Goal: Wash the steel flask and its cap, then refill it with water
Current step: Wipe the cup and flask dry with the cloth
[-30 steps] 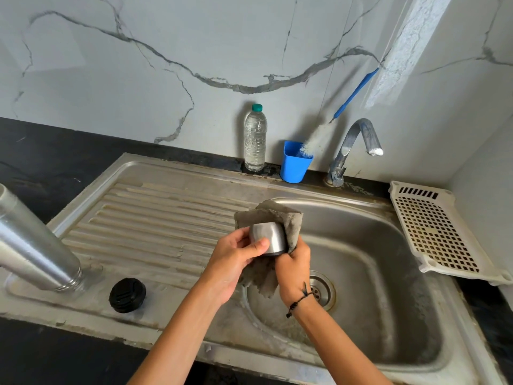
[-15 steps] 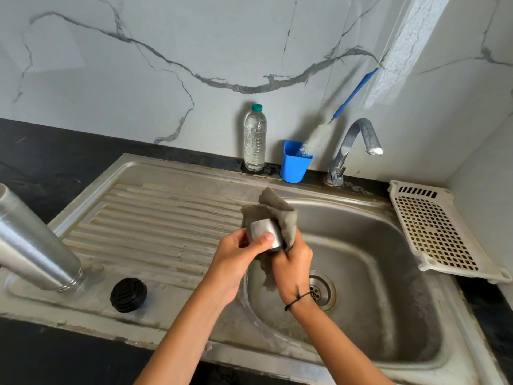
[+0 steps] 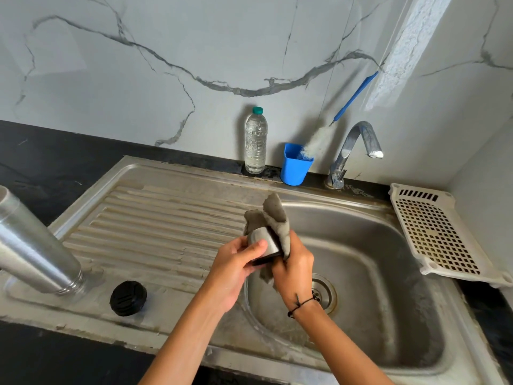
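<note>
- The left hand (image 3: 233, 262) grips the small round steel cap (image 3: 262, 243) over the basin of the stainless steel sink (image 3: 388, 301), thumb curled across its side.
- The right hand (image 3: 294, 269) pinches the grey wash cloth (image 3: 273, 218) against the cap's far side, fingers bunched round the fabric.
- Compared with a second ago, the cap has tipped and turned in the left hand, and the cloth has folded up into a peak behind it; this reads as rubbing in progress round the cap's wall.
- The tall steel flask (image 3: 36, 251) stands open on the ribbed drainboard at far left, with a black round ribbed stopper (image 3: 128, 298) lying just beside it.
- The curved chrome tap (image 3: 352, 151) shows no water running, so rinsing and refilling likely remain.
- A blue-handled bottle brush (image 3: 347, 104) leans in a blue plastic cup (image 3: 295, 166) on the counter.
</note>
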Action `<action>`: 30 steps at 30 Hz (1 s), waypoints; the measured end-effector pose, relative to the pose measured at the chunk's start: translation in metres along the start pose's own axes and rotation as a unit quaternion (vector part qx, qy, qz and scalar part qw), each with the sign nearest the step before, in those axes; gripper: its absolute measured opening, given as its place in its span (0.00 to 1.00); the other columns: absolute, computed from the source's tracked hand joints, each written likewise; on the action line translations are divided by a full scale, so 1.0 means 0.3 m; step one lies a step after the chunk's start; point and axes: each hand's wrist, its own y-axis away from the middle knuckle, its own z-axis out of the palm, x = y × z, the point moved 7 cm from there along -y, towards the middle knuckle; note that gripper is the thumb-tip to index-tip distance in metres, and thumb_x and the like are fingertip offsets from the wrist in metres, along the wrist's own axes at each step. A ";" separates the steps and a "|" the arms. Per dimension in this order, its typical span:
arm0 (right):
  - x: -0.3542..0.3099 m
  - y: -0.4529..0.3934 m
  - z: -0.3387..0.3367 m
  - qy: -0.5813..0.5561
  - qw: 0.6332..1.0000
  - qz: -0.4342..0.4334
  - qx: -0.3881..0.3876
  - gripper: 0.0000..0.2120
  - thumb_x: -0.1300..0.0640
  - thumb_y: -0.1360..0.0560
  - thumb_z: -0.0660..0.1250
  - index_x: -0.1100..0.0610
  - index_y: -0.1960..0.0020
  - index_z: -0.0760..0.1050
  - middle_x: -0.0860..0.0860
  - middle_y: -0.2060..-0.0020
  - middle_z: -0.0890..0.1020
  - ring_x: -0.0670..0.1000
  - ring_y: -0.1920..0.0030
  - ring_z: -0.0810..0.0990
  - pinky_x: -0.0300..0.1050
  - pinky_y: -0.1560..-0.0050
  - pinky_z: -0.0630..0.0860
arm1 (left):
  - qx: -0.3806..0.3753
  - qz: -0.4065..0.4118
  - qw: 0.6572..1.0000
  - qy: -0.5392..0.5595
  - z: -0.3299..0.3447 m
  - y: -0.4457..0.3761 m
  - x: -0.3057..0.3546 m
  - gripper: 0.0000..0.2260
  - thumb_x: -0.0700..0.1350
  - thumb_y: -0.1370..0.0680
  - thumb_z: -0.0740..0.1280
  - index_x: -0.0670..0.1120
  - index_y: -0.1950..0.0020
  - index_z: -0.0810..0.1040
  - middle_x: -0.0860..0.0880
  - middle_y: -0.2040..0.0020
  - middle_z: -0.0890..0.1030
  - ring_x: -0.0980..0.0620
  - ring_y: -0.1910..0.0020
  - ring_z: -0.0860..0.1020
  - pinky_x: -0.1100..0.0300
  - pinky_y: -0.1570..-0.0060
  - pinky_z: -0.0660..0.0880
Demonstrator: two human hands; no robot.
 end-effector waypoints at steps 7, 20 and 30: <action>0.008 -0.052 0.015 -0.009 0.999 0.043 -0.005 0.13 0.65 0.32 0.61 0.62 0.50 0.79 0.43 0.67 0.79 0.37 0.66 0.77 0.25 0.67 0.67 | 0.036 -0.061 0.997 -0.038 -0.016 -0.028 -0.011 0.05 0.43 0.23 0.64 0.42 0.52 0.77 0.44 0.58 0.78 0.49 0.56 0.77 0.55 0.53 0.75; -0.024 -0.056 0.042 -0.077 0.988 0.131 0.008 0.14 0.59 0.36 0.58 0.58 0.54 0.77 0.41 0.68 0.78 0.38 0.69 0.74 0.37 0.65 0.69 | 0.107 0.030 0.994 0.007 -0.029 -0.028 0.043 0.26 0.42 0.34 0.73 0.39 0.38 0.72 0.44 0.51 0.82 0.50 0.54 0.81 0.59 0.56 0.76; -0.088 -0.076 0.044 0.031 0.999 0.020 0.016 0.19 0.56 0.32 0.58 0.61 0.44 0.77 0.57 0.61 0.84 0.56 0.62 0.80 0.37 0.66 0.66 | 0.126 0.029 0.975 -0.182 -0.033 -0.016 0.100 0.15 0.47 0.27 0.72 0.43 0.46 0.75 0.46 0.51 0.81 0.51 0.50 0.80 0.60 0.54 0.74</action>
